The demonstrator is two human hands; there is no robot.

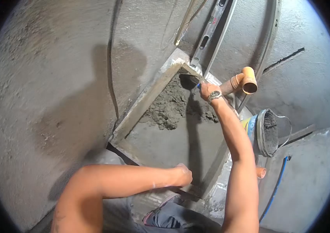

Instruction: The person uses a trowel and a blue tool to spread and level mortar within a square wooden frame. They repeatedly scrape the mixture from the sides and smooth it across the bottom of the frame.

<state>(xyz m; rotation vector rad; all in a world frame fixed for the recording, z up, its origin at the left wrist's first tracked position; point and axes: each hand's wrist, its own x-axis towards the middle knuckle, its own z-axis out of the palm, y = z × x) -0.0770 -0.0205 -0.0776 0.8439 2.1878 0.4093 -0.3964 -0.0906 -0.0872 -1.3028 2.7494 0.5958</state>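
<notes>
My right hand (209,91), with a watch (214,95) on its wrist, grips a trowel (188,81) whose blue handle shows a little at the fingers. The dark blade is on wet mortar (167,106) heaped in the far corner of a square, raised-rim basin (149,97). Smooth grey floor (161,144) shows in the near half of the basin. Above the basin's near side, my left hand (183,175) is closed in a fist. No object sticks out of it, and its fingertips are hidden.
A mortar-caked bucket (267,134) stands right of the basin. An orange drain pipe (247,81) juts up beside my right wrist. A spirit level (207,37) and long straightedges lean at the far wall. A blue tube (277,186) emerges at the right.
</notes>
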